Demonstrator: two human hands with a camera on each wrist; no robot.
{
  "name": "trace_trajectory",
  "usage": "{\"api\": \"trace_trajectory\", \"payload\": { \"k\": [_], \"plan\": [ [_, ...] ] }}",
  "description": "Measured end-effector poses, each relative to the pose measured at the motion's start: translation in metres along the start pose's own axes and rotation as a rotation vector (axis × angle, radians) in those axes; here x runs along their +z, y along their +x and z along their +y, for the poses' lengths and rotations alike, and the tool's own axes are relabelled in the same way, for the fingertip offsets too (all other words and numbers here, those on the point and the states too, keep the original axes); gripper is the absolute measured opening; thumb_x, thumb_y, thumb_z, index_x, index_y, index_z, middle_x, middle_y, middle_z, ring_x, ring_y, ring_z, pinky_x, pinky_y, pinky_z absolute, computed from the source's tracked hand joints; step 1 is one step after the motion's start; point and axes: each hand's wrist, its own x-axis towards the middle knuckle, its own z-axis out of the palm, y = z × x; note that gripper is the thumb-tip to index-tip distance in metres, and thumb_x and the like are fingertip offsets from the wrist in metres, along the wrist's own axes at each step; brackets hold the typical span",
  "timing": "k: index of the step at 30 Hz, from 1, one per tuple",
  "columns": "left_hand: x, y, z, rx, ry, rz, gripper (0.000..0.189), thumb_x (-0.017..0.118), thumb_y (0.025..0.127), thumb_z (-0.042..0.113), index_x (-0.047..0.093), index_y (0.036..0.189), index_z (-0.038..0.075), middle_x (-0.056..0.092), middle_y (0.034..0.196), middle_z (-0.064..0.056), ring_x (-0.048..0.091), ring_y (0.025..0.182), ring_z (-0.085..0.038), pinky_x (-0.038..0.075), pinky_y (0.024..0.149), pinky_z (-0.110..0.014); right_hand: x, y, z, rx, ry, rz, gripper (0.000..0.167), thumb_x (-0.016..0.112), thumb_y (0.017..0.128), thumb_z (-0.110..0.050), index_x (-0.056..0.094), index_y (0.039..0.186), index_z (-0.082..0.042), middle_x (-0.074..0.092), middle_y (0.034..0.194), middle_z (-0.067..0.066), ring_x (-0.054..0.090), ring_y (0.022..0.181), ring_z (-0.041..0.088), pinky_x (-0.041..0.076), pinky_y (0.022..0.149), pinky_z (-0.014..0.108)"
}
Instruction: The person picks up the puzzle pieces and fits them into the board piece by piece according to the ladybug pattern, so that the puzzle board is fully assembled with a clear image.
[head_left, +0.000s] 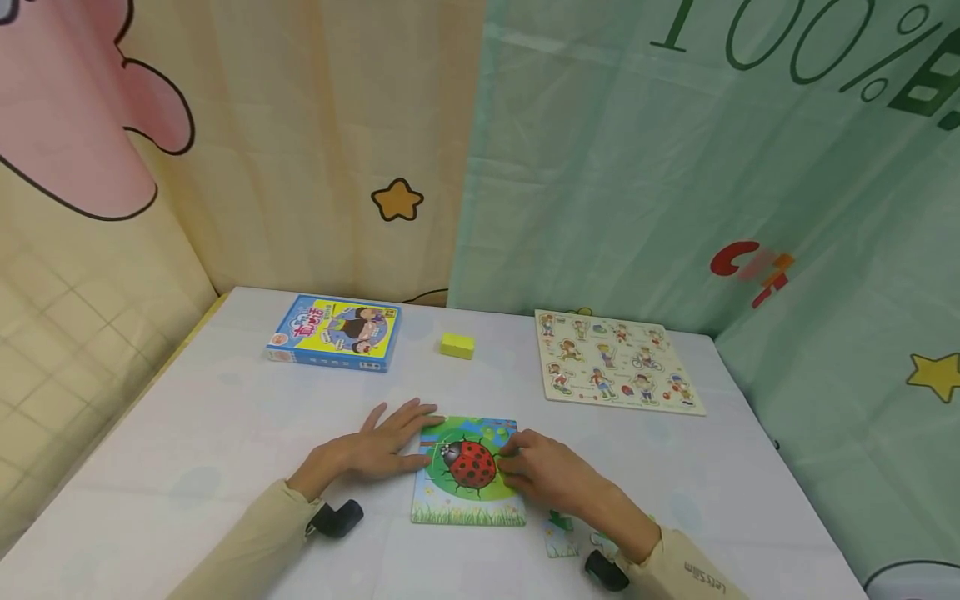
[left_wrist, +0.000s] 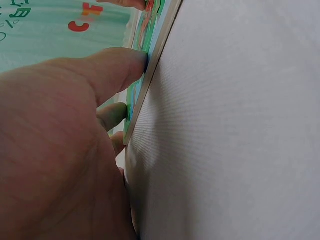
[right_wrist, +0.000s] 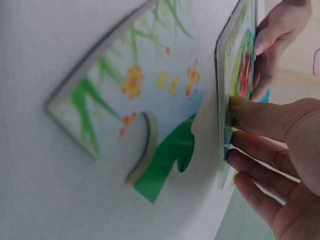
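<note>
A square ladybug puzzle board [head_left: 469,506] lies on the white table, its picture showing a red, black-spotted ladybug on green. Spread out flat, my left hand [head_left: 386,443] rests at the board's left side, with the thumb and fingertips on its edge, as the left wrist view also shows. From the right, my right hand [head_left: 551,471] touches the picture beside the ladybug. Its thumb [right_wrist: 260,117] meets the surface in the right wrist view, and the loosely bent fingers reach the board's edge below. Near the right wrist lies a loose puzzle piece [right_wrist: 167,65] with grass and flowers.
Further back on the left is a blue and yellow picture box [head_left: 337,332]. A yellow block [head_left: 457,346] sits near the table's back middle. At the back right lies a cream board [head_left: 611,362] with small figures. Another loose puzzle piece [head_left: 602,543] is partly hidden by the right wrist.
</note>
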Motion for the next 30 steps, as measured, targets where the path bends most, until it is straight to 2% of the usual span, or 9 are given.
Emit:
{"api": "trace_trajectory", "payload": {
  "k": [8,13,16,19,24,27,30],
  "plan": [
    [0.005,0.000,0.001,-0.007,0.099,0.051,0.062,0.052,0.102,0.045,0.034,0.157,0.020,0.027,0.165,-0.005,0.010,0.156,-0.034,0.003,0.121,-0.068,-0.001,0.002,0.002,0.045,0.025,0.014,0.024,0.075,0.090,-0.022,0.078,0.112,-0.011,0.070,0.114,0.002,0.067,0.107,0.019,0.059,0.087,0.035],
    [0.009,0.003,0.003,-0.016,0.155,0.099,0.062,0.049,0.104,0.043,0.031,0.158,0.019,0.026,0.166,-0.005,0.013,0.156,-0.033,0.007,0.121,-0.067,0.000,0.003,0.006,0.085,0.021,0.034,0.023,0.074,0.091,-0.020,0.077,0.113,-0.011,0.069,0.118,0.002,0.067,0.107,0.019,0.059,0.086,0.035],
    [0.010,0.005,0.004,-0.023,0.184,0.127,0.063,0.048,0.105,0.043,0.030,0.159,0.017,0.026,0.166,-0.006,0.015,0.155,-0.033,0.010,0.121,-0.067,0.000,0.003,0.009,0.106,0.046,0.017,0.025,0.073,0.092,-0.021,0.077,0.114,-0.011,0.068,0.119,0.002,0.067,0.108,0.019,0.059,0.089,0.037],
    [0.009,0.005,0.004,-0.019,0.173,0.143,0.062,0.048,0.105,0.042,0.031,0.158,0.015,0.027,0.165,-0.008,0.017,0.155,-0.033,0.011,0.121,-0.067,-0.003,0.001,0.012,0.115,0.104,-0.010,0.027,0.072,0.093,-0.021,0.075,0.118,-0.011,0.068,0.123,0.001,0.065,0.113,0.019,0.057,0.094,0.039],
    [0.002,0.001,0.001,-0.018,0.078,0.115,0.066,0.050,0.103,0.048,0.030,0.159,0.018,0.025,0.167,-0.006,0.015,0.156,-0.032,0.009,0.123,-0.064,-0.012,-0.014,0.018,0.109,0.235,-0.018,0.031,0.069,0.095,-0.020,0.069,0.125,-0.011,0.066,0.130,0.002,0.062,0.122,0.021,0.053,0.101,0.043],
    [-0.003,-0.001,-0.002,-0.017,0.032,0.065,0.079,0.060,0.095,0.054,0.029,0.159,0.019,0.020,0.168,-0.005,0.010,0.156,-0.032,0.005,0.124,-0.062,-0.016,-0.029,0.019,0.128,0.331,-0.018,0.033,0.069,0.096,-0.024,0.068,0.126,-0.011,0.067,0.128,0.000,0.063,0.119,0.020,0.054,0.099,0.042],
    [-0.006,-0.003,-0.004,-0.004,0.020,0.012,0.094,0.072,0.085,0.056,0.028,0.159,0.019,0.016,0.169,-0.008,0.006,0.156,-0.035,0.003,0.123,-0.063,-0.018,-0.044,0.019,0.163,0.413,-0.043,0.036,0.071,0.094,-0.031,0.069,0.125,-0.012,0.069,0.122,-0.003,0.065,0.110,0.013,0.056,0.092,0.035]
  ]
}}
